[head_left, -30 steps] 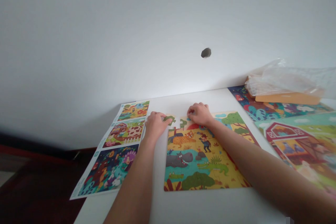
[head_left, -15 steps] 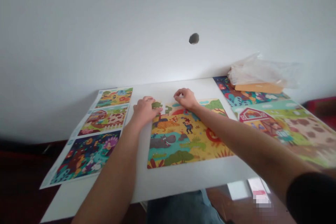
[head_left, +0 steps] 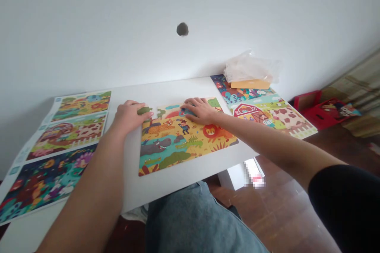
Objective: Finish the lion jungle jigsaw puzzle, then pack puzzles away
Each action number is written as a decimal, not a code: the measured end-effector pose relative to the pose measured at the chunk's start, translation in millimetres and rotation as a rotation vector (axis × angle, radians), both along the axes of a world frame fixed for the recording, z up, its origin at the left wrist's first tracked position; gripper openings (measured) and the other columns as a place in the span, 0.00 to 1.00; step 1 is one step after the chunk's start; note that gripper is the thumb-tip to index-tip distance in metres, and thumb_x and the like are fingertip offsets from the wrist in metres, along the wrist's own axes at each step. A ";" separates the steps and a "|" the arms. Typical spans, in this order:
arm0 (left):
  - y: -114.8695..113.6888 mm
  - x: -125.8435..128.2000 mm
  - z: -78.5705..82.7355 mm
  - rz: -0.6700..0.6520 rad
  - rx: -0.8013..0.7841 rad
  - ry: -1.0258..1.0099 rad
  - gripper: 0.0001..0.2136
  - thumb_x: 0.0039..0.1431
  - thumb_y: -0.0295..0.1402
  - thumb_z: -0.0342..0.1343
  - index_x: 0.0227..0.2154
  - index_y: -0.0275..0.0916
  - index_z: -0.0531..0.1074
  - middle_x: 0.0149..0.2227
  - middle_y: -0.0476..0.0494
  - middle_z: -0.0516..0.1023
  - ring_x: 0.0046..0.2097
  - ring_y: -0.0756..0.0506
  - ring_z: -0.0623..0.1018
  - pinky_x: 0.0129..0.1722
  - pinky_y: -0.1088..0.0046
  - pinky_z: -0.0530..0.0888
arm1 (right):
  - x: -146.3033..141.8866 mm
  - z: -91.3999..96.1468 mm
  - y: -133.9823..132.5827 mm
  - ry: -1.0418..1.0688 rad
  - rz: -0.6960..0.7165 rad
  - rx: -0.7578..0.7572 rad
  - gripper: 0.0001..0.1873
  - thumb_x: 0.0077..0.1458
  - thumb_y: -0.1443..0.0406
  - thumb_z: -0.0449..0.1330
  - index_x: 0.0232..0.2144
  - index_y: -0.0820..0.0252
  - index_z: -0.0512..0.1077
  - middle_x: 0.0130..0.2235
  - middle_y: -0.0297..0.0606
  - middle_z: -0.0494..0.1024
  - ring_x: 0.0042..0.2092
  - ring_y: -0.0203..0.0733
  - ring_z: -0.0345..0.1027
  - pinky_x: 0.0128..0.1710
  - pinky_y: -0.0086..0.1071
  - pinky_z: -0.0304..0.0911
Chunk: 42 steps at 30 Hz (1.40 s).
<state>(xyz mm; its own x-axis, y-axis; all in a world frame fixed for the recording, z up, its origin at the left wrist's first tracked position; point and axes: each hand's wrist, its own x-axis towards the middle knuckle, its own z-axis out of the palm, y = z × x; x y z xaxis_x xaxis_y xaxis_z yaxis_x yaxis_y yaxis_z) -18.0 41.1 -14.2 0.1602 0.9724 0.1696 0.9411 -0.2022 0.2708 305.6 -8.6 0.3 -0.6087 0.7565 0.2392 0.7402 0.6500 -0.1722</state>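
A colourful safari jigsaw puzzle (head_left: 184, 138) with a hippo, a crocodile and a lion lies on the white table (head_left: 178, 178) in front of me. My left hand (head_left: 128, 115) is at the puzzle's top left corner, its fingers pinching a green puzzle piece (head_left: 144, 110) next to a small gap in the picture. My right hand (head_left: 199, 109) lies flat on the upper middle of the puzzle, fingers stretched out and pressing down.
A printed sheet with three puzzle pictures (head_left: 56, 146) lies at the left. Two other finished puzzles (head_left: 267, 110) lie at the right, with a tan box under a clear plastic bag (head_left: 251, 72) at the back. A red box (head_left: 322, 110) stands on the floor.
The view has swung right and down, bringing my lap and the floor into view. My right hand has gone from a pinch at the puzzle's top edge to lying flat on it.
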 end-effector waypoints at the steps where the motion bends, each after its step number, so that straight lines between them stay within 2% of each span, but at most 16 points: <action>1: -0.4 0.9 0.9 0.011 0.014 0.009 0.29 0.52 0.51 0.58 0.51 0.36 0.75 0.52 0.36 0.71 0.52 0.39 0.70 0.58 0.63 0.63 | -0.6 -2.1 -0.1 -0.005 -0.010 0.010 0.24 0.65 0.53 0.47 0.60 0.52 0.64 0.60 0.46 0.64 0.57 0.54 0.56 0.55 0.48 0.49; 5: -1.9 3.9 4.3 0.095 0.020 0.035 0.34 0.51 0.53 0.60 0.53 0.31 0.73 0.46 0.33 0.74 0.49 0.38 0.73 0.56 0.61 0.66 | -3.2 -2.8 2.6 -0.012 -0.020 0.009 0.25 0.64 0.52 0.48 0.59 0.51 0.64 0.60 0.46 0.64 0.57 0.55 0.56 0.54 0.48 0.49; 9: -2.7 4.6 4.7 0.144 0.079 -0.057 0.32 0.45 0.50 0.66 0.51 0.35 0.76 0.44 0.36 0.74 0.46 0.39 0.73 0.54 0.58 0.69 | -2.5 0.6 2.0 0.000 -0.019 -0.008 0.25 0.64 0.52 0.49 0.59 0.51 0.64 0.60 0.45 0.64 0.58 0.54 0.56 0.55 0.47 0.48; 13: -0.1 1.7 0.7 0.111 0.165 -0.245 0.20 0.50 0.40 0.64 0.47 0.40 0.78 0.43 0.42 0.75 0.41 0.44 0.74 0.51 0.62 0.71 | -2.0 2.5 0.9 0.021 -0.040 -0.043 0.25 0.62 0.52 0.51 0.59 0.51 0.66 0.60 0.45 0.64 0.57 0.54 0.56 0.56 0.46 0.48; 15: 0.6 0.5 -0.3 0.122 0.188 -0.378 0.18 0.52 0.36 0.63 0.47 0.41 0.78 0.42 0.45 0.78 0.38 0.46 0.74 0.48 0.63 0.73 | -1.6 3.0 0.8 0.052 -0.041 -0.055 0.25 0.61 0.52 0.53 0.58 0.51 0.67 0.59 0.44 0.65 0.57 0.53 0.57 0.56 0.45 0.48; 17: -1.9 1.3 1.5 0.159 0.171 -0.551 0.20 0.51 0.37 0.63 0.48 0.39 0.78 0.40 0.46 0.80 0.37 0.46 0.76 0.45 0.64 0.74 | -0.5 3.3 0.4 0.091 -0.030 -0.067 0.25 0.60 0.53 0.55 0.57 0.52 0.68 0.59 0.44 0.66 0.56 0.53 0.59 0.56 0.46 0.49; 18: -4.2 2.7 3.1 0.157 0.167 -0.646 0.20 0.51 0.37 0.63 0.48 0.37 0.78 0.41 0.45 0.81 0.39 0.45 0.77 0.46 0.65 0.74 | 0.3 3.2 0.3 0.107 -0.021 -0.080 0.25 0.59 0.53 0.55 0.56 0.52 0.69 0.58 0.44 0.67 0.56 0.53 0.60 0.55 0.46 0.49; 22: -12.1 12.6 6.3 0.075 0.054 -0.851 0.18 0.51 0.38 0.62 0.43 0.35 0.80 0.43 0.40 0.82 0.43 0.42 0.80 0.46 0.66 0.75 | 3.8 -0.5 2.2 0.179 0.010 -0.107 0.24 0.57 0.54 0.58 0.54 0.52 0.71 0.58 0.44 0.68 0.55 0.54 0.61 0.55 0.47 0.50; 27: -12.5 21.6 1.3 -0.041 0.025 -0.691 0.15 0.52 0.36 0.60 0.42 0.37 0.81 0.42 0.40 0.83 0.42 0.42 0.80 0.46 0.67 0.75 | 3.8 -3.9 5.8 0.216 0.002 -0.137 0.22 0.55 0.55 0.59 0.52 0.50 0.74 0.57 0.43 0.69 0.55 0.55 0.61 0.55 0.48 0.50; 32: -14.5 28.6 1.8 -0.063 0.066 -0.529 0.14 0.55 0.35 0.58 0.43 0.38 0.81 0.43 0.42 0.82 0.42 0.44 0.79 0.46 0.69 0.75 | 5.2 -0.5 9.2 0.283 -0.037 -0.197 0.19 0.53 0.58 0.61 0.47 0.52 0.77 0.56 0.42 0.71 0.55 0.55 0.62 0.56 0.48 0.50; 36: -12.4 29.4 -0.2 -0.134 0.139 -0.412 0.13 0.57 0.34 0.56 0.43 0.40 0.81 0.43 0.44 0.81 0.43 0.44 0.79 0.48 0.70 0.73 | 7.0 3.1 10.2 0.532 -0.034 -0.297 0.16 0.52 0.61 0.59 0.43 0.59 0.78 0.47 0.41 0.78 0.49 0.48 0.68 0.52 0.41 0.57; 39: -10.6 28.7 -1.7 -0.135 0.157 -0.379 0.13 0.58 0.35 0.56 0.43 0.40 0.81 0.42 0.44 0.81 0.43 0.44 0.78 0.48 0.70 0.73 | 5.7 5.3 8.6 0.721 -0.124 -0.400 0.15 0.50 0.62 0.60 0.39 0.61 0.79 0.41 0.39 0.79 0.42 0.43 0.69 0.44 0.36 0.62; 42: -8.9 28.7 -2.2 -0.132 0.153 -0.348 0.14 0.58 0.35 0.55 0.43 0.41 0.81 0.42 0.44 0.81 0.43 0.43 0.78 0.48 0.70 0.72 | 7.3 3.4 13.4 0.999 -0.203 -0.475 0.12 0.48 0.61 0.61 0.33 0.61 0.78 0.33 0.35 0.77 0.32 0.36 0.66 0.32 0.30 0.60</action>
<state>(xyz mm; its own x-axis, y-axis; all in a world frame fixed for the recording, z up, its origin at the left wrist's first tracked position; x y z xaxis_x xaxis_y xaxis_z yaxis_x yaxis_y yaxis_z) 10.7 32.2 -16.4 0.1892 0.9068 0.3767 0.7619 -0.3776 0.5263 312.9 4.9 3.8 -0.1605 0.9641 0.2115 0.2161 0.2434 -0.9455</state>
